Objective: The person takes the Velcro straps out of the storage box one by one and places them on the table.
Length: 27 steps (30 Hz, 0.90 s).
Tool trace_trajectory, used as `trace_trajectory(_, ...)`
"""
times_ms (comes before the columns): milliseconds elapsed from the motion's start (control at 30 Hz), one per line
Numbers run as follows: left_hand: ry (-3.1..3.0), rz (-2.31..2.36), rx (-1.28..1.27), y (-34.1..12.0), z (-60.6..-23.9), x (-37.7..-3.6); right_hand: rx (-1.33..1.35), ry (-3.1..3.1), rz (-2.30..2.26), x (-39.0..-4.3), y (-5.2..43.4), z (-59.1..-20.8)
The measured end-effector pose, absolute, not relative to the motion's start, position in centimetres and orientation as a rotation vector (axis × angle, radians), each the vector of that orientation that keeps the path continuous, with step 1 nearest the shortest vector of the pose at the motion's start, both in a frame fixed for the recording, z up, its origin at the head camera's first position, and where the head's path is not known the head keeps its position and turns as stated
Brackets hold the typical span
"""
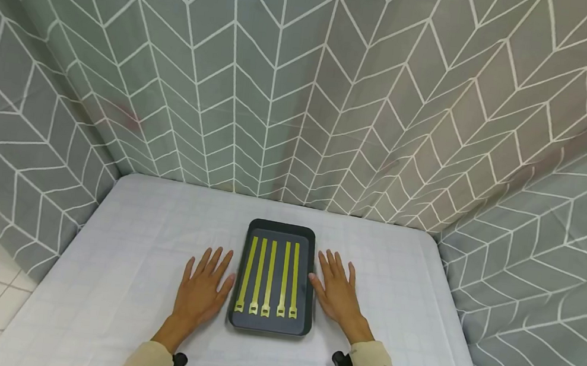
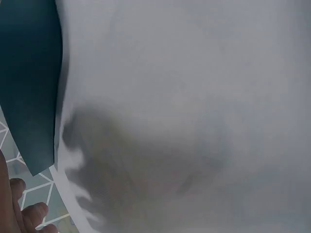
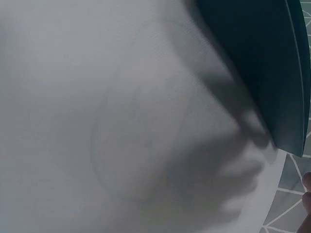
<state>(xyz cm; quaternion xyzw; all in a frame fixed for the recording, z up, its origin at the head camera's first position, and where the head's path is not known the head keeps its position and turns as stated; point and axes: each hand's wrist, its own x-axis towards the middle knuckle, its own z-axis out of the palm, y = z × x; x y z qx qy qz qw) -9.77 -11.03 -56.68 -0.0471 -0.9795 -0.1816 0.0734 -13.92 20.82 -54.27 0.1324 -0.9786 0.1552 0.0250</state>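
Between the two hands sits the dark tray [image 1: 280, 230], five yellow-green straps [image 1: 270, 277] lined up inside. Left hand [image 1: 203, 290] flat on the white tablecloth [image 1: 119, 260], fingers spread; right hand [image 1: 337, 292] likewise, thumb touching the tray's edge.

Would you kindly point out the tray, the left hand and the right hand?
tray [image 1: 281, 229]: head view, far rim.
left hand [image 1: 202, 291]: head view, back of hand.
right hand [image 1: 337, 292]: head view, back of hand.
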Motion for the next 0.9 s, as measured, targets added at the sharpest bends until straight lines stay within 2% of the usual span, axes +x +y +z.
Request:
trace_trajectory(367, -2.879, -0.691, -0.229, -11.1, -57.3, -9.1, 0.515, -3.022, 0.425, -14.6, 19.5, -53.2)
trace_trajectory(733, -2.831, -1.077, -0.244, -10.8, -57.6, -8.3, 0.645, -3.044, 0.35, -15.4, 17.8, -52.8)
trace_trajectory(900, -2.861, -1.269, -0.225, -10.8, -57.5, -8.3, 0.796, -3.058, 0.285, -15.8, 17.1, -52.3)
